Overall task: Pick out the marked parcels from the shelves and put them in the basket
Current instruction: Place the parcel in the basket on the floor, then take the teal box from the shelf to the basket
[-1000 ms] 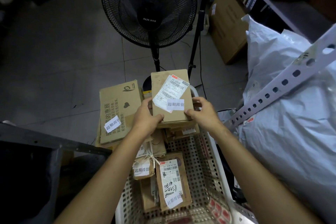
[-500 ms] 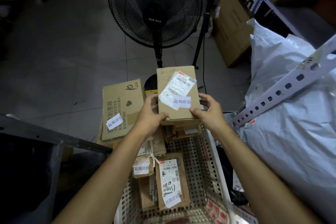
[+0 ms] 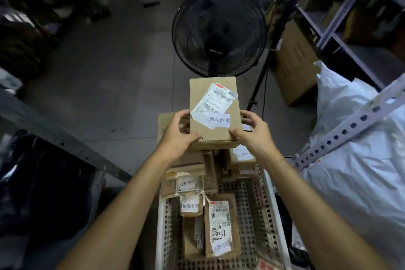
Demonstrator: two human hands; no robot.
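Head view: we still hold marked parcel (image 3: 215, 114) over far edge of basket (image 3: 160, 226), left hand (image 3: 177, 138) and right hand (image 3: 254, 136) gripping its sides.

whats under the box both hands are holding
Beneath the box, held by the left hand and right hand, a stack of brown parcels sits at the far end of the white basket. Their tops and any labels directly underneath are covered.

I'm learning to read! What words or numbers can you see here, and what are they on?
"超期滞留": white sticker on the held box.
"AUX": hub of the black fan.
"超期滞留", upside down: sticker on a tied parcel in the basket.
Shipping labels and handwritten digits: too blurred.
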